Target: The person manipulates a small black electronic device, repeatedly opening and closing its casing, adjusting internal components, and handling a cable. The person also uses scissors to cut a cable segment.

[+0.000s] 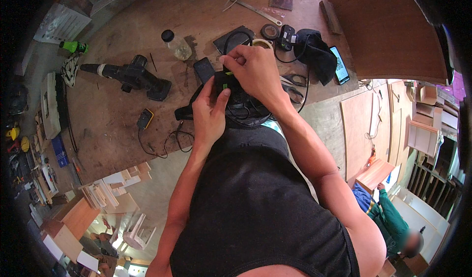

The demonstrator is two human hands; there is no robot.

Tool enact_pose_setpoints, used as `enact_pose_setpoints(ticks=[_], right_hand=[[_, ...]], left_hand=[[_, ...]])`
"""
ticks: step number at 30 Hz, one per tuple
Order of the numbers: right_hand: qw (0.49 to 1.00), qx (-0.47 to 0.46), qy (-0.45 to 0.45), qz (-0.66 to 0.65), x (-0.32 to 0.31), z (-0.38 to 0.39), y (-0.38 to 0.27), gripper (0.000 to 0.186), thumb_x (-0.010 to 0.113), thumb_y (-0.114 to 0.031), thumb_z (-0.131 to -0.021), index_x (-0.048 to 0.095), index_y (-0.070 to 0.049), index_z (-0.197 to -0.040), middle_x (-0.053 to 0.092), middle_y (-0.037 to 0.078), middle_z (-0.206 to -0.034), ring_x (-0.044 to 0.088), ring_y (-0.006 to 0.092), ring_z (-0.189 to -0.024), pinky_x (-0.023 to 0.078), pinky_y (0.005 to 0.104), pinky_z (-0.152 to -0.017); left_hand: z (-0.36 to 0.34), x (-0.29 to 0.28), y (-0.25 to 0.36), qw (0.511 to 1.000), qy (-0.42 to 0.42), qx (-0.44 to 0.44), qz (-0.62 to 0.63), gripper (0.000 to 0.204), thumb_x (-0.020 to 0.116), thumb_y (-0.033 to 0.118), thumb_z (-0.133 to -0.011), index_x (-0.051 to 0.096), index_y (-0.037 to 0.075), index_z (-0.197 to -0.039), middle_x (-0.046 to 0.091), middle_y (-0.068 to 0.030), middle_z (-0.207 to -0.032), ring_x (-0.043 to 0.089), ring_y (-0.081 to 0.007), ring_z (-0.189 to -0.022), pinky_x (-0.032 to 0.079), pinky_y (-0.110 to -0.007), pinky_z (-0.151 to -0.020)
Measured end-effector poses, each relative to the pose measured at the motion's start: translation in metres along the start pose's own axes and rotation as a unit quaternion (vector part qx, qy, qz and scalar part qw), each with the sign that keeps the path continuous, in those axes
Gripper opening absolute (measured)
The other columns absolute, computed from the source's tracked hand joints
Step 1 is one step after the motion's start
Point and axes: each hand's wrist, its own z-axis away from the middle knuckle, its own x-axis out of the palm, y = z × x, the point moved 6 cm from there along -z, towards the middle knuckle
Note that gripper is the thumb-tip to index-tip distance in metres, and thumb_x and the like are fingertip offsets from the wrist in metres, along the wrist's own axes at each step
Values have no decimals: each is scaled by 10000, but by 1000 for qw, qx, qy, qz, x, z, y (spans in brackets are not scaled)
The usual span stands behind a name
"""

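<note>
My left hand (211,112) is closed around the side of a small black box (224,84) with bright green marks, its thumb along the near edge. From the right, my right hand (255,70) reaches over the box's top, fingers pinched together at it; whether they also grip the black cord (235,34) looping up behind is hidden. Under both hands lies a dark bundle of black cables (241,111) at the table's near edge. A dark phone-like slab (203,70) rests just left of the box. Scissors with black handles (296,82) lie to the right of my right wrist.
On the wooden table (113,134) are a black cordless power tool (132,76), a lidded jar (177,46), a yellow-black device (145,118), a tape roll (269,31), a black cloth (314,56) and a lit phone (339,65). A person in green (393,223) works behind at right.
</note>
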Motion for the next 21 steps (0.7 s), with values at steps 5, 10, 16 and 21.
enact_pose_setpoints(ticks=[5,10,16,21], right_hand=[[1000,-21,7,10,0,0,-1,257,784,-275,-911,807,-20,-884,733,241,-774,742,448,-762,589,508,-721],[1000,-19,0,23,1,0,0,272,794,-278,-920,811,-6,-915,744,220,-770,749,391,-732,582,464,-692],[999,-12,-11,33,1,0,1,296,801,-282,-938,823,11,-979,765,184,-768,759,283,-680,568,380,-644],[1000,-10,6,8,0,0,-1,269,800,-277,-910,801,-9,-884,729,237,-755,740,444,-736,588,499,-705]], left_hand=[[0,0,1,1000,-8,4,12,596,688,225,-1096,492,-111,-1547,698,-137,-1381,633,-162,-1222,474,-311,-1074],[1,0,1,1000,-11,-8,7,612,691,244,-1095,490,-120,-1544,703,-137,-1370,633,-164,-1222,475,-312,-1072],[2,2,11,1000,-3,-3,-2,666,700,283,-1089,471,-141,-1549,677,-197,-1409,621,-201,-1270,463,-335,-1108],[2,1,6,1000,0,-2,-5,670,700,281,-1089,464,-139,-1555,672,-200,-1420,624,-203,-1266,461,-334,-1108]])
